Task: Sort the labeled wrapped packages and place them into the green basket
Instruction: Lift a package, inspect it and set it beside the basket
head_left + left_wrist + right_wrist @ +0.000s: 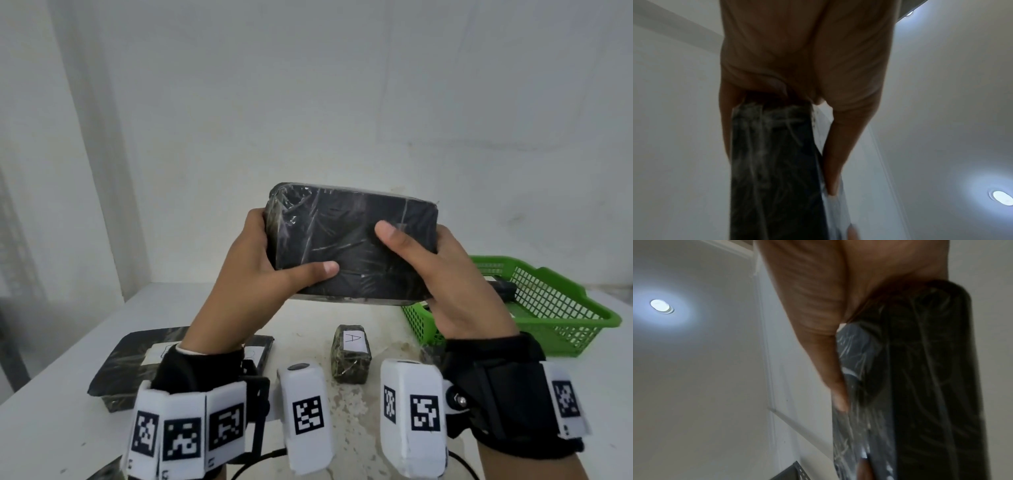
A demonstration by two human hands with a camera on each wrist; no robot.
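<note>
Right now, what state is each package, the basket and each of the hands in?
Large black package: held up off the table, no label showing.
Left hand: grips its left end.
Right hand: grips its right end.
Package A: on the table, untouched.
Flat package: lying on the table.
Green basket: holds something dark.

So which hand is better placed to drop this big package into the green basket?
Probably the right hand. It grips the end of the large black package nearest the green basket, which sits on the right. The left hand holds the far end, over the flat packages.
</note>
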